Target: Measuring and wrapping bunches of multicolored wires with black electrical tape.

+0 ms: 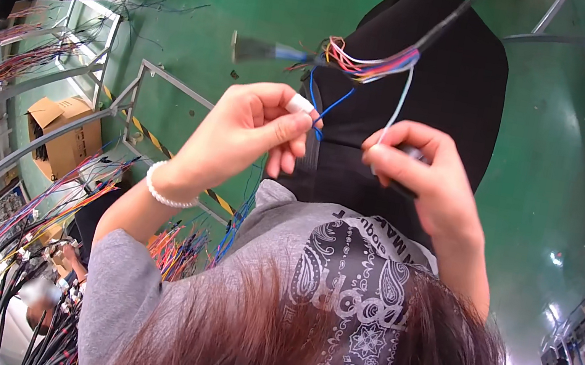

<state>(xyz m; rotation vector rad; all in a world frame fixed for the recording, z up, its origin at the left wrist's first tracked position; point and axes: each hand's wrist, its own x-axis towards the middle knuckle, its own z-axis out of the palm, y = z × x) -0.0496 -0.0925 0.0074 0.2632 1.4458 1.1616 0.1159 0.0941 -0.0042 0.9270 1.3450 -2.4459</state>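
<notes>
My left hand (263, 123), a white wrap (301, 104) on one finger, is closed in a pinch at a looped blue wire (337, 100). Between the thumb and fingers of my right hand (416, 161) runs a pale wire (401, 100). A dark object, its kind hidden, also sits in that palm. Both wires lead up to a bundle of coloured wires (374, 65), which comes out of a dark sheathed cable (451, 20) above my lap. At the bundle's left end a dark, blurred piece (253, 50) sticks out.
My black-clad legs (435, 67) lie under the bundle. To the left stand a metal frame (171, 77), an open cardboard box (68, 137) and hanging wire bundles (10, 66). Another person's arm (74, 262) shows at the lower left. Green floor (561, 150) surrounds me.
</notes>
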